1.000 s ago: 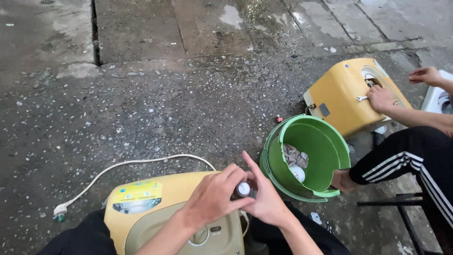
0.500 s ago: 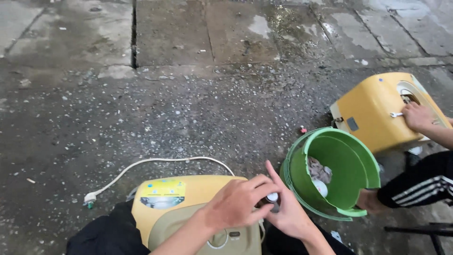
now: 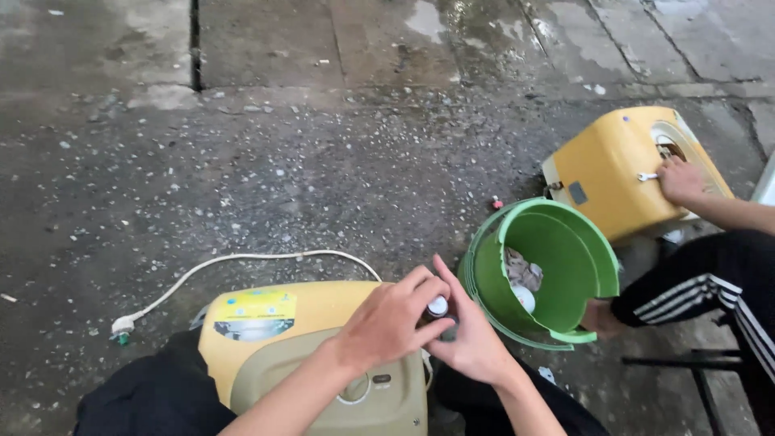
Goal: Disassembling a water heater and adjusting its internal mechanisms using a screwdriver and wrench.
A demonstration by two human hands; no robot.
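The person's left hand [image 3: 391, 323] and right hand [image 3: 472, 343] meet over a small dark bottle [image 3: 437, 309] with a pale round cap, held just above the front corner of a yellow appliance [image 3: 323, 311] that rests across the lap. The left hand is curled closed, its fingertips pinching the cap from above; the right hand cups the bottle from below and behind, its forefinger stretched upward. The bottle looks light, rigid and smooth, small enough to slip out of a loose pinch, so the body is the surer place to hold while the cap is gripped by its rim.

The appliance looks bulky and hard-shelled, with an olive-grey front panel [image 3: 339, 387] carrying a round dial. On its top left sits a rectangular label [image 3: 254, 313], yellow above with a pale picture strip below. A white cord [image 3: 242, 260] runs from it across the wet concrete floor [image 3: 323, 145] to a plug.

To the right stands a tilted green bucket [image 3: 565, 258] holding crumpled rags. Beyond it another person's hand [image 3: 680, 179] rests on a second yellow appliance [image 3: 617, 169], beside a small wrench [image 3: 648, 176], with a small grey square patch low on its side.
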